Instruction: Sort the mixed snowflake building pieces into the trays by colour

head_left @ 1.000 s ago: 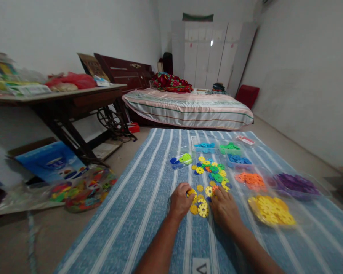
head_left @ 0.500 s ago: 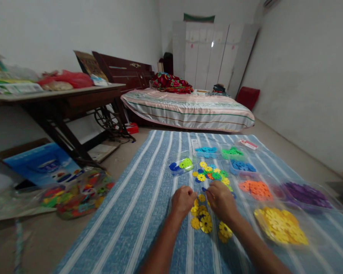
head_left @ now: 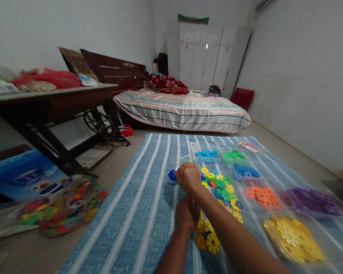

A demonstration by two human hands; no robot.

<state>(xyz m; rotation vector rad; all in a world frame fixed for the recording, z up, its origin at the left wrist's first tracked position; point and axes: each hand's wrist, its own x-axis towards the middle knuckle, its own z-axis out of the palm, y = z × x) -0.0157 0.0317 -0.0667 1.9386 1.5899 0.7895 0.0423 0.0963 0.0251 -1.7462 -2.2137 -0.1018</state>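
Note:
My right hand (head_left: 188, 177) reaches across to the left, over a small clear tray (head_left: 172, 175) that holds blue pieces. Its fingers are curled and hide whatever is in them. My left hand (head_left: 188, 213) rests curled on the striped mat (head_left: 148, 213), under my right forearm. It touches a cluster of yellow snowflake pieces (head_left: 208, 238). A loose pile of mixed coloured pieces (head_left: 220, 187) lies just right of my right hand.
Clear trays of sorted pieces stand to the right: cyan (head_left: 205, 154), green (head_left: 233, 155), blue (head_left: 246, 171), orange (head_left: 261, 194), purple (head_left: 314, 199), yellow (head_left: 294, 236). A bag of pieces (head_left: 65, 209) and a blue box (head_left: 20, 175) lie on the left. A table (head_left: 51, 99) and a bed (head_left: 183, 108) stand beyond.
My right hand left the yellow cluster and moved up and left over the small tray, crossing above my left hand. The camera shifted right and down a little.

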